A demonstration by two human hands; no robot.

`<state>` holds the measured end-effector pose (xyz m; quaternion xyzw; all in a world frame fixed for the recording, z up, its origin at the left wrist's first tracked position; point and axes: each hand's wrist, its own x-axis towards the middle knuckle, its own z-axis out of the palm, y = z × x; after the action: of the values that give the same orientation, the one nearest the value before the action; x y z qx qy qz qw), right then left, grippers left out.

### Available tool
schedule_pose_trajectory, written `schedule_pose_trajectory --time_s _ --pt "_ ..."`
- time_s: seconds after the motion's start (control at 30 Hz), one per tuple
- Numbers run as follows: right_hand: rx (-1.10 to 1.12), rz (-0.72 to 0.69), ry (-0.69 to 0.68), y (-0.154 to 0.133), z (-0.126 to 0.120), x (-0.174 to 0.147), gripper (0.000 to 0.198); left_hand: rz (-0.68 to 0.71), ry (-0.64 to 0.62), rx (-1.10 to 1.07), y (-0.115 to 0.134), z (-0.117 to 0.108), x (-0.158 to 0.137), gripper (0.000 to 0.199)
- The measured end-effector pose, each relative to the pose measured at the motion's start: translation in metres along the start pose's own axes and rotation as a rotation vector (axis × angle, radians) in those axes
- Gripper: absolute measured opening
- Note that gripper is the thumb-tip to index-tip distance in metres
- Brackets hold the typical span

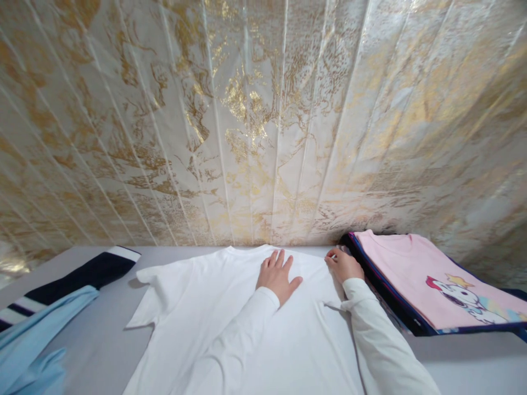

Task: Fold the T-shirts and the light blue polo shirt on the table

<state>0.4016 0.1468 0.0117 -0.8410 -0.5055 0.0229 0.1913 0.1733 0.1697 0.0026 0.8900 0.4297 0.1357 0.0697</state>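
Observation:
A white T-shirt [197, 323] lies spread on the grey surface, its neckline at the far edge and one sleeve stretched out to the left. My left hand [278, 275] rests flat on the shirt just below the neckline, fingers apart. At the shirt's right shoulder, my right hand [343, 265] is closed, thumb and fingers pinching the fabric there. The right sleeve is partly hidden under my right forearm, with folds running down that side.
A stack of folded clothes topped by a pink shirt [407, 274] with a cartoon print stands close on the right. To the left lie a navy-and-white striped garment [88, 274] and a light blue garment [49, 323]. A gold-patterned curtain [247, 137] hangs behind the grey surface [102, 340].

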Motion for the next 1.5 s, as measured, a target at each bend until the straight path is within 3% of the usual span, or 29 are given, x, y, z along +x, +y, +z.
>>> schedule_pose_trajectory --time_s 0.23,0.37,0.7,0.9,1.0,1.07,1.13,1.2,1.27,1.33,1.4,1.5 --pt "0.123 -0.049 -0.034 0.016 -0.011 -0.022 0.041 0.087 -0.018 -0.006 0.03 -0.016 -0.009 0.049" --pt "0.132 -0.102 -0.042 0.016 -0.015 -0.032 0.035 0.161 -0.046 -0.02 0.049 -0.013 -0.018 0.042" --pt "-0.082 -0.159 0.008 0.002 -0.008 -0.037 0.022 0.149 -0.029 -0.035 0.041 0.009 -0.018 0.07" --pt "-0.149 -0.244 0.033 -0.005 -0.012 -0.051 0.023 0.142 -0.008 -0.073 0.042 0.009 -0.016 0.069" --pt "-0.144 -0.332 0.067 -0.007 -0.021 -0.07 0.022 0.143 0.019 -0.104 0.046 -0.002 -0.015 0.058" --pt "-0.08 -0.429 0.075 -0.004 -0.03 -0.088 0.022 0.15 0.027 -0.125 0.05 -0.013 -0.016 0.038" --pt "0.057 -0.537 0.058 0.001 -0.039 -0.108 0.021 0.171 0.008 -0.142 0.055 -0.025 -0.025 0.019" --pt "0.232 -0.611 0.018 0.004 -0.045 -0.127 0.021 0.197 -0.029 -0.147 0.06 -0.034 -0.042 0.012" --pt "0.374 -0.629 -0.048 0.003 -0.045 -0.142 0.022 0.204 -0.057 -0.145 0.065 -0.039 -0.066 0.018" --pt "0.476 -0.61 -0.1 -0.002 -0.039 -0.151 0.025 0.213 -0.098 -0.163 0.068 -0.037 -0.09 0.039" --pt "0.527 -0.535 -0.109 -0.008 -0.029 -0.155 0.027 0.235 -0.172 -0.199 0.07 -0.031 -0.109 0.062" --pt "0.521 -0.414 -0.074 -0.011 -0.016 -0.153 0.026 0.263 -0.271 -0.22 0.07 -0.021 -0.121 0.074"
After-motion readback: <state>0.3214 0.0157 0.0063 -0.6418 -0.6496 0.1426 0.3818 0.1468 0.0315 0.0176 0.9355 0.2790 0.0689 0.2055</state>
